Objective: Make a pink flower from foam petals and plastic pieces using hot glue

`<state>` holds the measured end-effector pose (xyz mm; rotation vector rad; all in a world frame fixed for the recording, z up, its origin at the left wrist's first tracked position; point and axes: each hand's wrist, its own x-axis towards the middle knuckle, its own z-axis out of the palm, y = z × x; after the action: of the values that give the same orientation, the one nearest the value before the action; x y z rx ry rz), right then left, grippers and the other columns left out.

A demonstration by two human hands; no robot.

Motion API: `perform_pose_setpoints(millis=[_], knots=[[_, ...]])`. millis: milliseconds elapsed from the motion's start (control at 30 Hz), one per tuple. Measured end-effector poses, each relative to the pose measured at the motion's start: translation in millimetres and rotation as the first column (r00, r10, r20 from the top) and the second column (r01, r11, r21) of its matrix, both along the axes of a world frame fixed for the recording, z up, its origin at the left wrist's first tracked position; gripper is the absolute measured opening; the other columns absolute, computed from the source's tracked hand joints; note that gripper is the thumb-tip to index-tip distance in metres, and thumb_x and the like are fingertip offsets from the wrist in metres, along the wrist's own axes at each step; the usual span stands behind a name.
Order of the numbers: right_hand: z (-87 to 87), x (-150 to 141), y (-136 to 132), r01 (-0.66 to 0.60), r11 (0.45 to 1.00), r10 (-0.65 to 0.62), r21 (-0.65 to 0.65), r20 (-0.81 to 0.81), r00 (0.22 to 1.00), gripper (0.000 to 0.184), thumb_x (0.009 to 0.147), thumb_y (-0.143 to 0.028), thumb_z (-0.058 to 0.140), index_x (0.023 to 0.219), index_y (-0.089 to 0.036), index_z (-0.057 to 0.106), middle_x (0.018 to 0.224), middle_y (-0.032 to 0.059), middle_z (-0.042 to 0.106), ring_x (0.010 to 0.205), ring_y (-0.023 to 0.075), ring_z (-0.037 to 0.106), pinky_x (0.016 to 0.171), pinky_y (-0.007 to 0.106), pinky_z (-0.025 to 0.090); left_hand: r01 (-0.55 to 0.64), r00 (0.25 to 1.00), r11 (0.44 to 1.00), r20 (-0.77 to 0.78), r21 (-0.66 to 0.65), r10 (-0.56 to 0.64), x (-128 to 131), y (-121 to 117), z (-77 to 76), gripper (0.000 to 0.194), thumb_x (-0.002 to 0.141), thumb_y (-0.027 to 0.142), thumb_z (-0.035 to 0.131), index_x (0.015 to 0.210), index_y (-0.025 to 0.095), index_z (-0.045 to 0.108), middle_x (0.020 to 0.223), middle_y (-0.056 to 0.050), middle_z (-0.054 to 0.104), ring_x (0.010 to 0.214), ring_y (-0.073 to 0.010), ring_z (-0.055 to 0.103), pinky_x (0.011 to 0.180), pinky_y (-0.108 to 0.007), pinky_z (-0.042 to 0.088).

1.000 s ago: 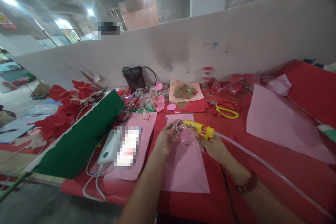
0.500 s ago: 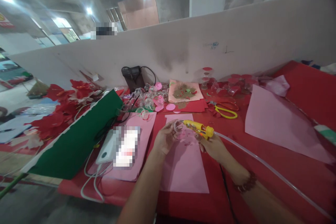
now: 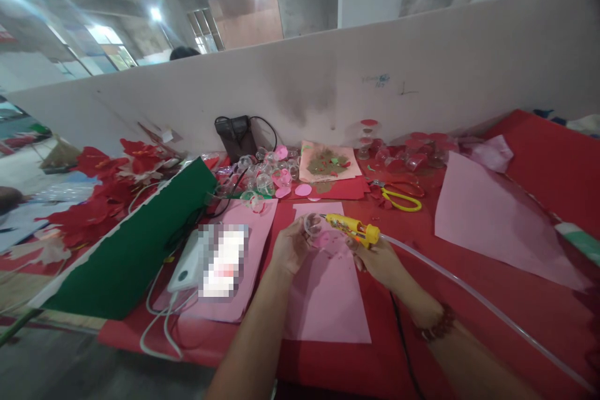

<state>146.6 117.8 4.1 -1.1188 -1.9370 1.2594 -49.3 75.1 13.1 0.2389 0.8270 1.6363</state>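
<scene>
My left hand (image 3: 293,242) is closed around a small clear plastic cup (image 3: 311,224), its round rim tilted up toward the right. In my right hand (image 3: 375,257) is a yellow glue gun (image 3: 350,227), fingers wrapped round its handle. The gun's nozzle points left, close to the cup's rim; whether they touch I cannot tell. A long clear glue stick (image 3: 450,273) runs out of the gun's back to the lower right. Under both hands lies a pink sheet (image 3: 328,312), with a pink disc (image 3: 322,239) just below the cup, partly hidden.
Clear cups (image 3: 265,184) and pink discs crowd the back left, beside a glue-spotted sheet (image 3: 307,165). Yellow-handled scissors (image 3: 402,200) lie right of it. A green board (image 3: 140,244), white power bank (image 3: 190,265) and cables stand left. Red flowers (image 3: 100,194) lie beyond. A low wall (image 3: 290,87) runs behind.
The cup in my left hand has turned slightly and shifted a little left, away from the nozzle. My right hand keeps the glue gun nearly still. The view has moved slightly.
</scene>
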Motion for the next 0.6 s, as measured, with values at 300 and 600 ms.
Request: perform_pose_setpoints(millis=[300,600], knots=[[-1.1,-0.1,-1.0,0.000,0.998,-0.002,-0.061,-0.026,1.000,0.056,0.080,-0.066,0.049,0.049,-0.020,0.045,0.042,-0.0017,0.047,0.043,0.0116,0.046,0.047,0.024,0.036,0.059,0.998,0.998,0.022,-0.027,-0.058,-4.2,1.0,-0.1,0.030,0.087,0.036,0.057,0.095,0.008,0.065,0.070,-0.007,0.065,0.055,-0.0087,0.060,0.047,-0.016,0.047],[-6.6,0.3,0.8,0.000,0.997,-0.003,-0.081,-0.037,0.999,0.055,0.081,-0.064,0.050,0.050,-0.020,0.045,0.043,-0.0021,0.046,0.044,0.0110,0.045,0.046,0.024,0.036,0.099,0.990,0.995,0.106,-0.019,-0.097,-4.4,-0.4,5.5,0.039,0.085,0.045,0.057,0.093,0.008,0.064,0.063,-0.002,0.056,0.042,-0.0017,0.043,0.036,-0.009,0.035]])
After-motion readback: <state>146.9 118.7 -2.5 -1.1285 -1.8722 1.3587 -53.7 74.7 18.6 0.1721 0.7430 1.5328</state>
